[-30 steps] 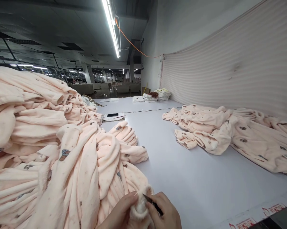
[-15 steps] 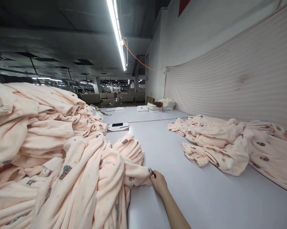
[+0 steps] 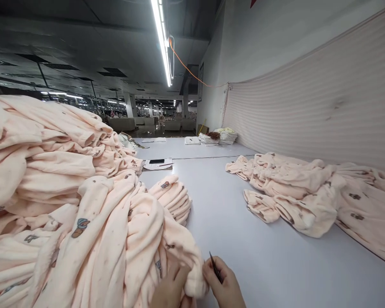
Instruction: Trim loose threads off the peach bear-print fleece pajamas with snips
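Note:
A big heap of pale pink fleece garments [image 3: 105, 239] with small bear-like prints fills the left side. One tube-like end of a garment, its cuff [image 3: 197, 278], hangs over the heap's right edge at the front. My left hand [image 3: 171, 286], somewhat blurred, is closed on this cloth just left of the cuff. Across from it, my right hand [image 3: 224, 280] holds small dark thread snips [image 3: 215, 267], points up, inside curled fingers. Its thumb and fingertips are at the cuff's right side; whether they pinch the cloth is hard to tell.
More pink garments [image 3: 291, 184] lie on the pale table [image 3: 211, 201] at the right, beside a striped cloth-covered wall [image 3: 301, 111]. A black phone [image 3: 157, 161] rests on papers [image 3: 147, 167] behind the heap. Stacked white cloths [image 3: 226, 137] stand at the far end.
My left hand has come into view at the garment. My right hand and the cuff have moved down toward me, and the snips now point upward.

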Action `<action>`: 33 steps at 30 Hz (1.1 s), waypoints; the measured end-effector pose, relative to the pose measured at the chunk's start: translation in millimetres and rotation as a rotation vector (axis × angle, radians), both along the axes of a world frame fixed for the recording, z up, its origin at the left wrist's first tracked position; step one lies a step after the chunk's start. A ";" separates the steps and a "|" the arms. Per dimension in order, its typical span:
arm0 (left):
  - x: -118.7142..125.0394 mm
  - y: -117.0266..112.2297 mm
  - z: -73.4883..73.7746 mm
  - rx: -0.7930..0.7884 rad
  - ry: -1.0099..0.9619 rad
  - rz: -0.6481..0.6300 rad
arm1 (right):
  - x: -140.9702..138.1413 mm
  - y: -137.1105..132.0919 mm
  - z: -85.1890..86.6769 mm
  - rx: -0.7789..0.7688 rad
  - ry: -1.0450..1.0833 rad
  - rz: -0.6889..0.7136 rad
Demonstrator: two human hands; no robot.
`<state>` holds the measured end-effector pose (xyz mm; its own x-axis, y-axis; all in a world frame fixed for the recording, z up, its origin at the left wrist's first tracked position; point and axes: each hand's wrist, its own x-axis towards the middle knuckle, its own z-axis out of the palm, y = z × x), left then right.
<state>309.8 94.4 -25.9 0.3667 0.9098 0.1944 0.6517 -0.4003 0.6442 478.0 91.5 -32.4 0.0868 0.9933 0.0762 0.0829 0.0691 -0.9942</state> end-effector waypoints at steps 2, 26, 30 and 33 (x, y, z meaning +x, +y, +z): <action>0.0 3.3 0.2 0.135 -0.098 -0.008 | -6.6 -8.2 -11.7 0.066 0.013 -0.081; -0.2 -22.9 58.5 -0.948 -1.244 -0.189 | -1.5 -48.2 9.8 0.370 -0.464 -0.038; 0.0 -28.8 62.1 -0.881 -1.214 -0.162 | -5.0 -55.7 13.9 0.377 -0.585 -0.086; -0.9 -31.8 62.9 -0.860 -1.189 -0.148 | -8.4 -56.7 16.0 0.371 -0.563 -0.110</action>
<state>308.9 62.6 37.0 0.4798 0.8681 -0.1269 -0.4306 0.3591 0.8280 469.6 34.8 -16.4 0.0328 0.8806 0.4727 0.6066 0.3583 -0.7096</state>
